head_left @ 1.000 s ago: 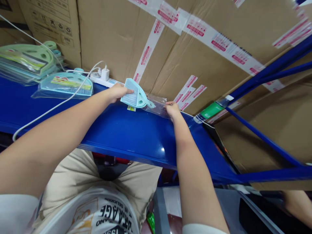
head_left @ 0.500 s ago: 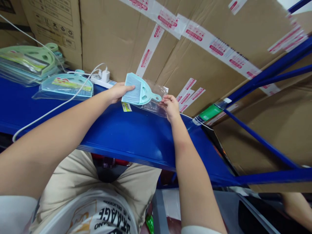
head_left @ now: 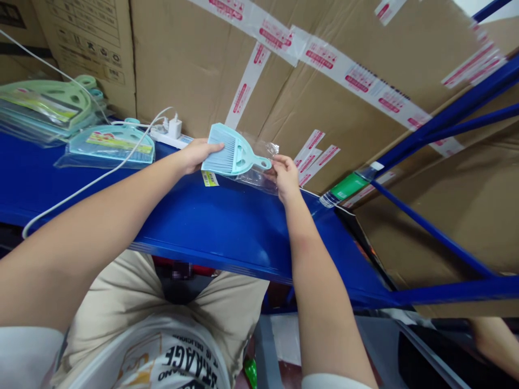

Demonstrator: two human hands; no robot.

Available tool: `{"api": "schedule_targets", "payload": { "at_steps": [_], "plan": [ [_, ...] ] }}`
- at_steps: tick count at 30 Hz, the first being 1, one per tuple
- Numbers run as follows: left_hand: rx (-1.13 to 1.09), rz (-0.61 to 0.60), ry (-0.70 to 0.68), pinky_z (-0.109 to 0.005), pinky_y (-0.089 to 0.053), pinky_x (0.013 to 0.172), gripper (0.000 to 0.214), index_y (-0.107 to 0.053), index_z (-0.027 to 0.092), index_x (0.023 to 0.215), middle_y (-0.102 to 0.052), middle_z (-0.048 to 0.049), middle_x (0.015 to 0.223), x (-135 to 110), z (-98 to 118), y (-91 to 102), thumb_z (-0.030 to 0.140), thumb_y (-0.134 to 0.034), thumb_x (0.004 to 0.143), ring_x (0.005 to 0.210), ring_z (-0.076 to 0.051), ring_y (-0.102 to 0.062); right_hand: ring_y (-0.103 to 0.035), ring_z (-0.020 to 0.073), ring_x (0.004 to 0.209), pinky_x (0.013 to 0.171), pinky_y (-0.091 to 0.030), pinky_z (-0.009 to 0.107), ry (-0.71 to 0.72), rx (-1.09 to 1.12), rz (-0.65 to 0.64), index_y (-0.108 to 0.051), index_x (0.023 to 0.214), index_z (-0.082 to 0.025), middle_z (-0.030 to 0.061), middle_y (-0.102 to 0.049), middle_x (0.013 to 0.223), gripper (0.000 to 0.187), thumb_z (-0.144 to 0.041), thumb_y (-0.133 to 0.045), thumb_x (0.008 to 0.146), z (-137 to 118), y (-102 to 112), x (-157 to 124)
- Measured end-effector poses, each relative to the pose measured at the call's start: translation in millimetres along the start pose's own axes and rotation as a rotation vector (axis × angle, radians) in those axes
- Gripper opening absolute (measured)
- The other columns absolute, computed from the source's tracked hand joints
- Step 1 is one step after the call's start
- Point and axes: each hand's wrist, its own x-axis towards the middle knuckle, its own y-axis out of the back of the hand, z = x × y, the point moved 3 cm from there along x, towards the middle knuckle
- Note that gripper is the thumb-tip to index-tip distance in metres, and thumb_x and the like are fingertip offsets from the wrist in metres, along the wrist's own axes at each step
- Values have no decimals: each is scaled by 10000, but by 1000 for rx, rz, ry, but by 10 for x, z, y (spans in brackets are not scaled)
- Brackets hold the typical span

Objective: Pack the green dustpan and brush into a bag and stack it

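A small light-blue dustpan with a brush [head_left: 233,151] is held just above the blue shelf [head_left: 211,221]. My left hand [head_left: 197,153] grips its wide end, thumb across the bristles. A yellow label hangs under it. My right hand [head_left: 284,175] pinches the open edge of a clear plastic bag [head_left: 259,162], and the dustpan's handle points into that bag. The bag lies crumpled against a big cardboard box.
Bagged dustpan sets lie at the left: a light-blue one [head_left: 109,145] and a stack of green ones [head_left: 46,105]. A white power strip with a charger [head_left: 172,132] and cables cross the shelf. Taped cardboard boxes [head_left: 324,81] stand behind. Blue rack bars [head_left: 438,232] run at the right.
The dustpan has lifted off the shelf and tilted up, and my right hand has moved up and left with the bag's edge toward its handle.
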Motion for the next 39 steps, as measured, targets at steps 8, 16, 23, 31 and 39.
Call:
{"api": "schedule_targets", "payload": {
  "at_steps": [8, 16, 23, 31, 39],
  "plan": [
    [6, 11, 19, -363, -617, 896, 111, -788, 164, 915, -808, -106, 840, 23, -28, 1, 125, -739, 823, 991, -263, -782, -698, 149, 822, 784, -566, 282, 32, -126, 70, -575, 961, -228, -4, -708, 876, 203, -147, -464, 812, -6, 4, 30],
    [19, 38, 12, -373, -609, 897, 120, -772, 159, 933, -793, -112, 837, 69, -48, 26, 133, -736, 822, 972, -271, -780, -669, 161, 715, 637, -515, 256, -135, -58, 78, -569, 813, -227, -24, -655, 716, 74, -173, -586, 765, 32, 49, 24],
    [44, 55, -1, -371, -608, 887, 90, -758, 158, 920, -787, -103, 829, 85, -48, 42, 135, -724, 840, 951, -263, -780, -605, 120, 629, 539, -463, 211, -206, 84, -1, -585, 735, -220, -14, -653, 686, 154, -264, -713, 808, 42, 12, -18],
    [69, 42, -38, -382, -604, 903, 75, -766, 165, 897, -792, -104, 843, 90, -47, 34, 161, -722, 837, 969, -263, -772, -552, 100, 579, 541, -432, 210, -246, 99, -34, -628, 696, -198, -14, -646, 659, 117, -186, -710, 778, 17, -41, -76],
    [83, 135, -44, -255, -550, 732, 371, -543, 214, 535, -540, 27, 527, 90, 7, 71, 124, -694, 862, 548, -108, -576, -535, 121, 527, 521, -437, 213, -336, 101, 53, -505, 654, -229, -11, -594, 573, 190, -125, -528, 812, -39, -20, -78]
  ]
}}
